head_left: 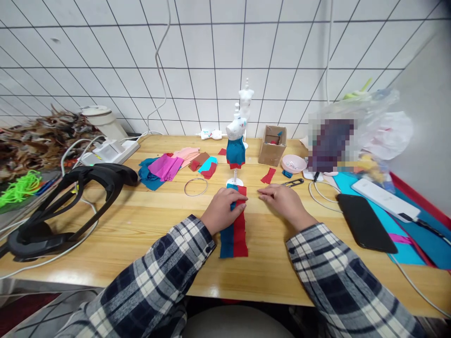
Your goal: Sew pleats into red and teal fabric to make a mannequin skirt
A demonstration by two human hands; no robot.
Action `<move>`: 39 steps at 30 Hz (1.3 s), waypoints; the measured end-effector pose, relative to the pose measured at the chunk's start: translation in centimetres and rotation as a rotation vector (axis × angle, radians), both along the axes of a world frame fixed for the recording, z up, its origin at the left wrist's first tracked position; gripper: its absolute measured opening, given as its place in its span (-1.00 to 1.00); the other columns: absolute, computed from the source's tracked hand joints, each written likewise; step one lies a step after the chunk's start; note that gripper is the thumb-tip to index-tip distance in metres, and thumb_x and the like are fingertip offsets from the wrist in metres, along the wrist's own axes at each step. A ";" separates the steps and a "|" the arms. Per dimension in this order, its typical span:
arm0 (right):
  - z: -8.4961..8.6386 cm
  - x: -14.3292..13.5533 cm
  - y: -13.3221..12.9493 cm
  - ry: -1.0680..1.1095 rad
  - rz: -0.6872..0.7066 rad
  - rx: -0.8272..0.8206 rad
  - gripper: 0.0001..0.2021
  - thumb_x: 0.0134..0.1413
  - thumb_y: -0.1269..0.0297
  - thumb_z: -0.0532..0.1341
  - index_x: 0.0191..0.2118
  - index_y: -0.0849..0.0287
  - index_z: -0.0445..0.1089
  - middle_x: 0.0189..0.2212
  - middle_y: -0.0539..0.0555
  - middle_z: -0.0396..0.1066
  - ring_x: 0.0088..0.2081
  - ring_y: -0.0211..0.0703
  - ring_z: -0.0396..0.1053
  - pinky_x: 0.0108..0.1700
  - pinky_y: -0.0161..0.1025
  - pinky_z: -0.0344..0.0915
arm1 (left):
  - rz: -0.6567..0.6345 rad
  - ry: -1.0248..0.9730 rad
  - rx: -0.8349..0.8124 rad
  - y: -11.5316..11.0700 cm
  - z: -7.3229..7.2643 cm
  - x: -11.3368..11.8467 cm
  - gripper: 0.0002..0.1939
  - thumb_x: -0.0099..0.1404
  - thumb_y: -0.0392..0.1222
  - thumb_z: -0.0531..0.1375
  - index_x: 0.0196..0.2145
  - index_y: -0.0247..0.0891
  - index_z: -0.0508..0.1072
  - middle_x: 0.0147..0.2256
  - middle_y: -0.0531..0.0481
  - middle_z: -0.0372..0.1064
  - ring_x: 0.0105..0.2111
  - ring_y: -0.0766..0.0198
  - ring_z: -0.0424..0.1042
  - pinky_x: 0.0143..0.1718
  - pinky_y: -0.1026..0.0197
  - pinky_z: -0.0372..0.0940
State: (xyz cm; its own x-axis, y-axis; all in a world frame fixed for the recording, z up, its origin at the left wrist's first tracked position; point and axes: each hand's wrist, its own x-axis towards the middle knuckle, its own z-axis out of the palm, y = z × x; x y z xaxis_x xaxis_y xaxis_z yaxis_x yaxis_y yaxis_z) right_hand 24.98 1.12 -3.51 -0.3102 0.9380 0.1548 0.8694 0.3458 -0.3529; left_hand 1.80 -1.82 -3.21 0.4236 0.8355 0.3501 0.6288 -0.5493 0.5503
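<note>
A strip of blue and red cloth [240, 241] lies lengthwise on the wooden table before me. My left hand [221, 209] rests on its upper part, fingers stretched across it and hiding some of the cloth. To the right of the strip, my right hand [284, 202] is closed in a pinch just above the table; what it holds, if anything, is too small to make out. A small black tool [295, 182], perhaps thread snips, lies just beyond that hand. Behind the strip, a white mini dress form [235, 131] on a stand wears a blue skirt with a red hem [235, 152].
Cloth scraps [165, 166] and a metal ring [196, 187] lie left of centre. A cardboard box [272, 145], a pink bowl [293, 163] and a phone [366, 223] are on the right. A black headset frame [66, 206] with white cables occupies the left side.
</note>
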 end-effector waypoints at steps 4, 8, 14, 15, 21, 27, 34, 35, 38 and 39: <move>-0.3 -0.4 0.0 0.015 -0.008 0.003 -0.70 0.20 0.20 0.19 0.01 0.02 0.50 -0.07 0.07 0.53 -0.08 -0.07 0.45 -0.14 -0.22 0.30 | -0.030 0.031 0.026 -0.1 0.2 0.0 -0.80 0.29 -0.17 0.21 -0.15 -0.18 0.55 -0.17 -0.09 0.48 -0.13 0.12 0.40 -0.03 0.00 0.27; 0.1 -0.5 -0.3 -0.065 0.034 0.022 -0.70 0.22 0.22 0.16 0.02 0.01 0.50 -0.08 0.07 0.51 -0.09 -0.08 0.44 -0.18 -0.25 0.28 | -0.073 0.069 0.037 -0.3 0.3 0.3 -0.81 0.30 -0.14 0.21 -0.16 -0.15 0.56 -0.13 -0.07 0.47 -0.11 0.11 0.38 0.00 -0.01 0.24; 1.6 -1.2 -1.3 -0.291 0.040 0.009 -0.65 0.23 0.35 0.06 -0.03 -0.10 0.52 -0.18 0.07 0.49 -0.23 -0.10 0.45 -0.38 -0.25 0.15 | -0.053 0.074 0.025 -0.3 0.2 0.2 -0.81 0.30 -0.14 0.20 -0.16 -0.15 0.56 -0.14 -0.07 0.46 -0.11 0.12 0.38 0.00 0.00 0.24; 1.7 -1.4 -1.3 -0.314 0.040 0.005 -0.64 0.22 0.37 0.05 -0.03 -0.09 0.52 -0.19 0.09 0.49 -0.24 -0.10 0.45 -0.40 -0.25 0.13 | -0.054 0.078 0.024 -0.3 0.2 0.2 -0.81 0.31 -0.14 0.19 -0.16 -0.15 0.56 -0.15 -0.07 0.46 -0.11 0.12 0.38 0.00 0.00 0.24; 1.7 -1.3 -0.9 -0.301 0.034 -0.024 -0.61 0.21 0.40 0.05 -0.01 -0.07 0.52 -0.20 0.10 0.46 -0.24 -0.12 0.43 -0.35 -0.25 0.14 | -0.097 0.220 0.030 0.2 0.5 0.8 -0.85 0.31 -0.12 0.18 -0.25 -0.16 0.53 0.01 -0.07 0.43 -0.02 0.06 0.32 0.02 -0.04 0.21; 1.5 -0.2 -0.6 -0.283 0.154 -0.080 -0.65 0.29 0.26 0.04 0.07 -0.14 0.45 -0.17 0.08 0.41 -0.21 -0.15 0.39 -0.24 -0.28 0.16 | -0.187 0.484 0.132 2.0 0.4 1.9 -0.83 0.29 -0.10 0.17 -0.21 -0.22 0.41 0.14 -0.07 0.34 0.10 -0.03 0.19 0.01 -0.10 0.11; 1.7 -0.3 -1.2 -0.313 0.154 -0.064 -0.64 0.31 0.28 0.03 0.12 -0.12 0.40 -0.14 0.11 0.41 -0.19 -0.13 0.38 -0.23 -0.27 0.15 | -0.175 0.661 0.280 2.1 0.4 2.4 -0.75 0.41 -0.11 0.01 -0.11 -0.25 0.39 0.06 -0.10 0.40 -0.05 0.03 0.26 -0.11 -0.03 0.07; 1.8 -0.3 -1.2 -0.298 0.138 -0.056 -0.64 0.31 0.26 0.03 0.11 -0.12 0.41 -0.14 0.10 0.42 -0.19 -0.13 0.38 -0.24 -0.26 0.15 | -0.176 0.680 0.298 2.1 0.5 2.4 -0.75 0.41 -0.10 0.00 -0.13 -0.26 0.39 0.05 -0.10 0.41 -0.08 0.03 0.27 -0.11 -0.03 0.07; 2.0 -0.4 -1.3 -0.268 0.094 -0.042 -0.65 0.29 0.27 0.04 0.09 -0.11 0.42 -0.15 0.08 0.44 -0.17 -0.12 0.40 -0.24 -0.27 0.16 | -0.178 0.706 0.328 2.1 0.7 2.5 -0.73 0.42 -0.08 0.00 -0.15 -0.26 0.40 0.03 -0.10 0.43 -0.11 0.04 0.28 -0.10 -0.04 0.06; 2.1 -0.4 -1.3 -0.266 0.085 -0.039 -0.64 0.29 0.28 0.04 0.09 -0.10 0.42 -0.15 0.09 0.45 -0.16 -0.12 0.40 -0.24 -0.27 0.17 | -0.178 0.705 0.328 2.1 0.7 2.4 -0.73 0.43 -0.07 0.00 -0.15 -0.26 0.41 0.03 -0.10 0.43 -0.11 0.04 0.28 -0.09 -0.04 0.05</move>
